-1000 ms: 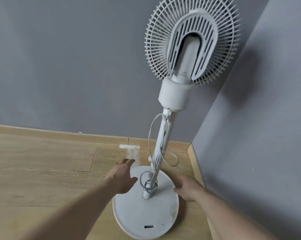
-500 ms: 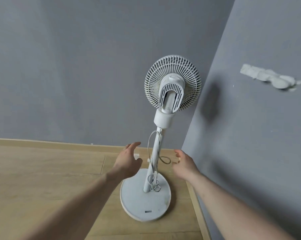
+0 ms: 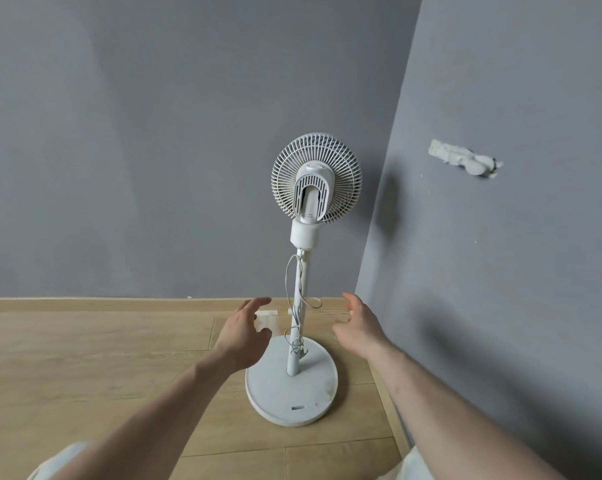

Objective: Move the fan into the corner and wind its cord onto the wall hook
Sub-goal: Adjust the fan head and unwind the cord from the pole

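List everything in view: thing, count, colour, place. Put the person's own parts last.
fan: 1, white, upright in the corner, round base on the floor
cord: 1, white, looped loosely along the fan's pole
wall hook: 1, whitish, on the right wall above the fan's head
walls: 2, grey, meeting behind the fan
floor: 1, light wood planks, with matching skirting
tape strip: 1, white, at the skirting left of the pole
left hand: 1, open, left of the pole
right hand: 1, open, right of the pole
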